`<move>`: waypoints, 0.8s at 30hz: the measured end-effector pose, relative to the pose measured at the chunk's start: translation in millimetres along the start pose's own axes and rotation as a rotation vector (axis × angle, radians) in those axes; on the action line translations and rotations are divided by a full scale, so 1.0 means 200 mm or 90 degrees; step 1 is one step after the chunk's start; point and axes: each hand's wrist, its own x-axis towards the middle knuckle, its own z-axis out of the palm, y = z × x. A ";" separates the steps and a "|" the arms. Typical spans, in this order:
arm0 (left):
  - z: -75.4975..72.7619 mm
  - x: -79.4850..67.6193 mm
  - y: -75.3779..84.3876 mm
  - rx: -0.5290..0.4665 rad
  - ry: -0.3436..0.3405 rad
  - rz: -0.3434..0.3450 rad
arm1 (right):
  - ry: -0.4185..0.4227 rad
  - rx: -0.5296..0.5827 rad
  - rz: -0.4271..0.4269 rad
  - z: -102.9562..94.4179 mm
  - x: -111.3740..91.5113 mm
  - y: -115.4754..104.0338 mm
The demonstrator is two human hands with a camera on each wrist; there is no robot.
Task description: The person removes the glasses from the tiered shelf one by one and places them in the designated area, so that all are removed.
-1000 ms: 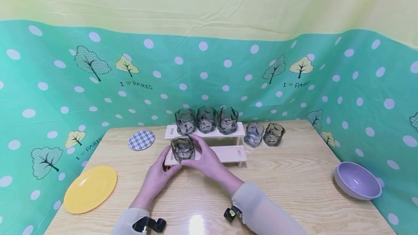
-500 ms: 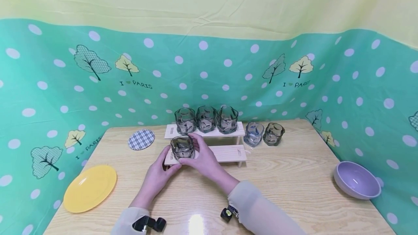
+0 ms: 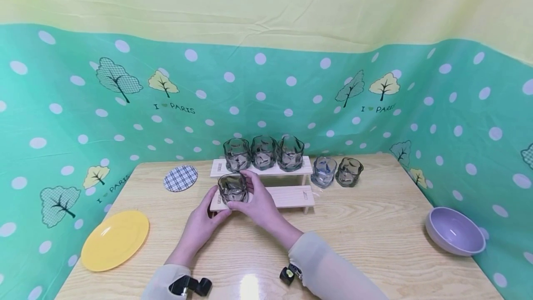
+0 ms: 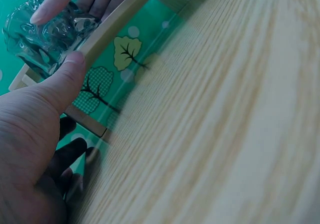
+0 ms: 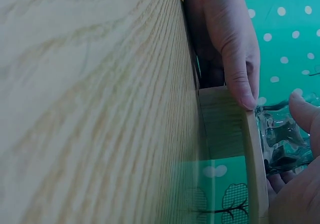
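Note:
In the head view, my right hand (image 3: 262,205) holds a smoky grey glass tumbler (image 3: 232,193) upright at the left end of the lower wooden shelf (image 3: 289,196). The thumb is at the tumbler's front and the fingers are on its far right side. My left hand (image 3: 201,221) grips that shelf's left end. In the left wrist view, the left thumb (image 4: 67,81) presses the shelf's front edge, with the other fingers partly hidden in shadow. The right wrist view shows the tumbler (image 5: 285,134) standing on the board beside my right fingers.
Behind, an upper wooden shelf (image 3: 307,165) bears three grey tumblers (image 3: 263,154). To its right stand a bluish tumbler (image 3: 323,172) and a brownish one (image 3: 349,172). A checked coaster (image 3: 180,178) and yellow plate (image 3: 114,242) lie left; a purple bowl (image 3: 455,231) sits right.
My right forearm has shifted slightly left, and the right thumb sits a touch higher against the tumbler. The left hand, tumbler and shelf look unmoved.

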 end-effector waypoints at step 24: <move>0.00 0.00 -0.01 -0.007 0.002 -0.002 | 0.035 -0.047 0.003 0.03 0.00 -0.01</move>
